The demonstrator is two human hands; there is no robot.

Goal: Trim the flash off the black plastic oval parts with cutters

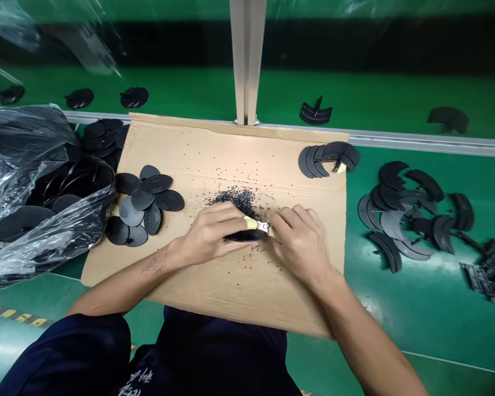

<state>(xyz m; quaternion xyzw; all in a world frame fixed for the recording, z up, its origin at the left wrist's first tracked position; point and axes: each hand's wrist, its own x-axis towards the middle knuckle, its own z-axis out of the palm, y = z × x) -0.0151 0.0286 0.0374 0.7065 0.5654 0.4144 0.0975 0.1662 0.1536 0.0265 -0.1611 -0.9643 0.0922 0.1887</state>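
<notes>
1. Work in hand, as judged from the pose: trimming along the edge of a black plastic piece (243,236), held just above a cardboard sheet (231,148) on a green desk (421,324).
2. Left hand (210,234): fingers closed narrowly around the piece, palm turned down, with most of the piece hidden beneath them.
3. Right hand (301,242): fingers wrapped around the yellow-taped handles of a small cutter (263,226), its metal head pressed against the piece's edge.
4. Arms: both forearms angle inward from the lower corners, so the hands nearly meet at the midline.
5. Surroundings: a heap of black crumbs (235,201) lies just beyond the hands. Oval black pieces (142,203) lie to the left, beside a clear plastic bag (33,165). Crescent-shaped pieces (408,209) lie on the desk to the right.
6. Next move, as judged: the cutter needs to stay flush along the edge.
</notes>
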